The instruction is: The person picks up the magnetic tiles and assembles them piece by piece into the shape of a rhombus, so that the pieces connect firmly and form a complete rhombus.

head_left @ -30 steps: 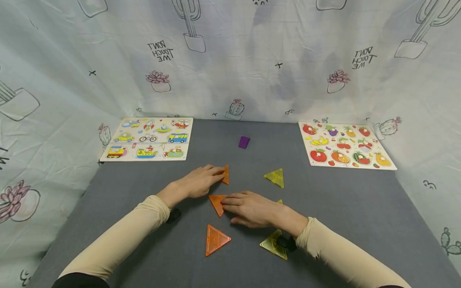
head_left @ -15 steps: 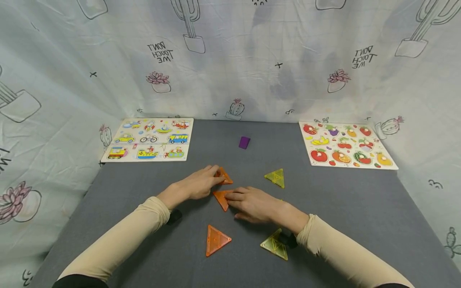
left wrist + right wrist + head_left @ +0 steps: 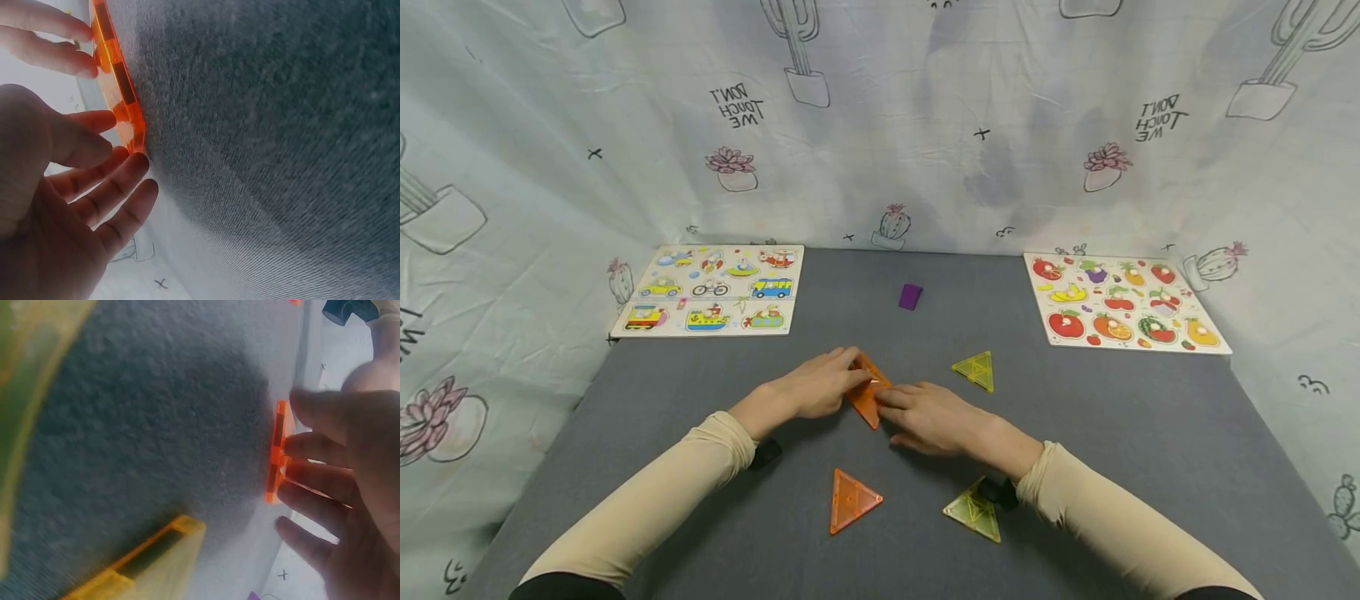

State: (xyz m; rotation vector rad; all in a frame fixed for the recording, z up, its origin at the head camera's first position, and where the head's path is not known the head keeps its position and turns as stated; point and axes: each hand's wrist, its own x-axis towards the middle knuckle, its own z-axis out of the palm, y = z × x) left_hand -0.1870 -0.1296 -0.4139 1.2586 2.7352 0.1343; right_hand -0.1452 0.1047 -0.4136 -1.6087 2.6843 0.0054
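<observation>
Two translucent orange triangular tiles lie edge against edge between my hands in the head view. My left hand (image 3: pixel 812 387) holds the farther orange tile (image 3: pixel 876 372), its thumb and bent fingers around the left corner. Fingers of my right hand (image 3: pixel 934 417) rest nearly straight on the nearer orange tile (image 3: pixel 865 403). In the left wrist view an orange tile (image 3: pixel 117 69) stands edge-on, right-hand fingertips on it too. The right wrist view shows the orange tile (image 3: pixel 277 453) under the right fingers, thumb apart.
Nearer the person lie a third orange triangle (image 3: pixel 852 502) and a yellow triangle (image 3: pixel 970 510). Another yellow triangle (image 3: pixel 976 371) lies at right. Farther back are a purple piece (image 3: pixel 910 297), a vehicle puzzle board (image 3: pixel 730 292) and a fruit puzzle board (image 3: pixel 1123 304).
My left hand has turned the far orange tile. My right hand has slid the nearer one away from the person and slightly right, and the gap between the two tiles has closed.
</observation>
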